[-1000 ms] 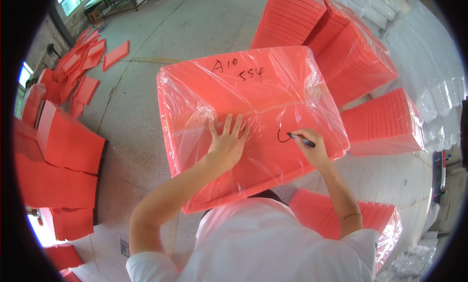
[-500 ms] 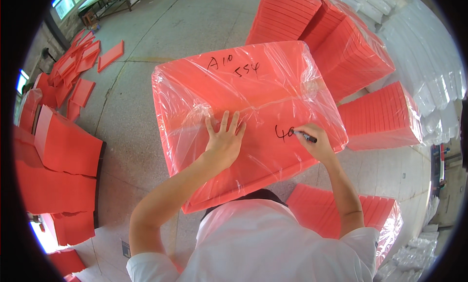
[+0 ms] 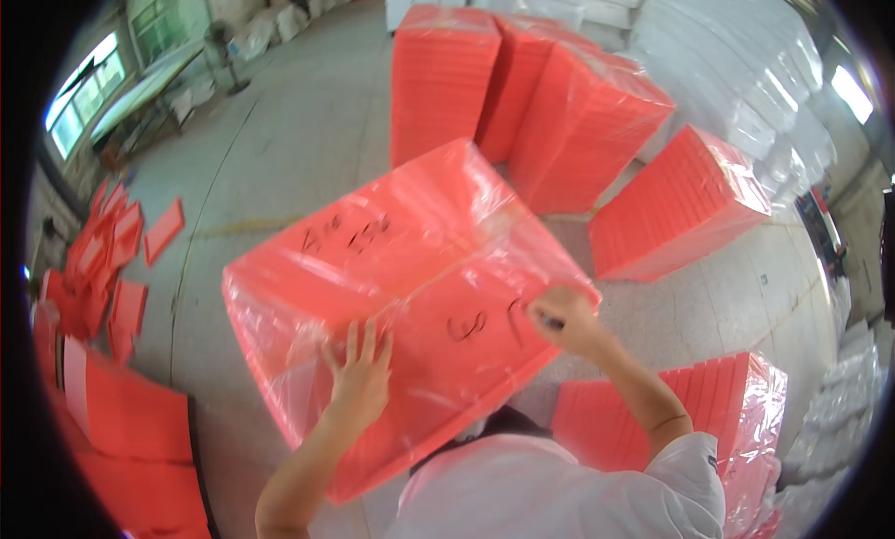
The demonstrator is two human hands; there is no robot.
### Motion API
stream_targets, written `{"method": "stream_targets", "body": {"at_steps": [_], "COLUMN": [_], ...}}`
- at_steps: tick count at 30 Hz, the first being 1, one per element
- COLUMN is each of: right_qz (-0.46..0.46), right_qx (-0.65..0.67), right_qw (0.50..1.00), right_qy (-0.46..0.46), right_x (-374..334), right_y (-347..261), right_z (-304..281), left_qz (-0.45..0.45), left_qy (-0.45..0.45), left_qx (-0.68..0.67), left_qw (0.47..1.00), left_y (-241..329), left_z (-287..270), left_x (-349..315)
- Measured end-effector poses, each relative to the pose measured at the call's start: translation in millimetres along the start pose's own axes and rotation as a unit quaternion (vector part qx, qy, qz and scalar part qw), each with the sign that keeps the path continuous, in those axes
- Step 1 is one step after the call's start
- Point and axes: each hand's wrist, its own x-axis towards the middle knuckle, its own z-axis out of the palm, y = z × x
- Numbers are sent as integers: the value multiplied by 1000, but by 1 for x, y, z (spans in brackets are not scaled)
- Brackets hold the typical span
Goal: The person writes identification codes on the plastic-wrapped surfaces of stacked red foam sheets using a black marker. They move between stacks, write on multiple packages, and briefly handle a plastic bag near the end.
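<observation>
Head view: right grip (image 3: 571, 317) pinching a marker (image 3: 552, 324), I judge the wrapped bundle (image 3: 419, 301) under my splayed left grip (image 3: 360, 380) light, slippery, best edge-held.

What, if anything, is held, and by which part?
The right hand grips a dark marker, seemingly by its barrel, though blurred; the left hand holds nothing.

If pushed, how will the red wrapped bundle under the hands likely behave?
The red wrapped bundle probably feels slippery: its clear film looks glossy. It may be stiff, since its edges look fairly straight and no deep dent shows under the left hand.
</observation>
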Motion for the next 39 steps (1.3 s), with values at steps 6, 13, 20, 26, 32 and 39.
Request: {"method": "stream_targets", "body": {"at_steps": [6,13,20,26,32,39], "right_qz": [-7,-37,-40,89,146,143], "right_qx": [51,368,245,306,289,257], "right_qw": [997,924,950,907,837,829], "right_qy": [-61,97,191,275,441,476], "right_x": [-18,-1,-31,-69,-133,-199], "right_y": [46,173,324,446,621,822], "right_z": [-43,-184,-365,-434,-528,-700], "left_qz": [-7,-76,-58,77,248,496], "left_qy": [-59,-69,26,3,-29,-17], "left_qx": [18,77,-48,38,-65,-225], "left_qw": [998,992,997,996,966,839], "left_y": [23,106,219,307,414,728], "left_z": [-29,-114,-161,-146,-91,-76], "left_x": [20,104,304,471,651,830]}}
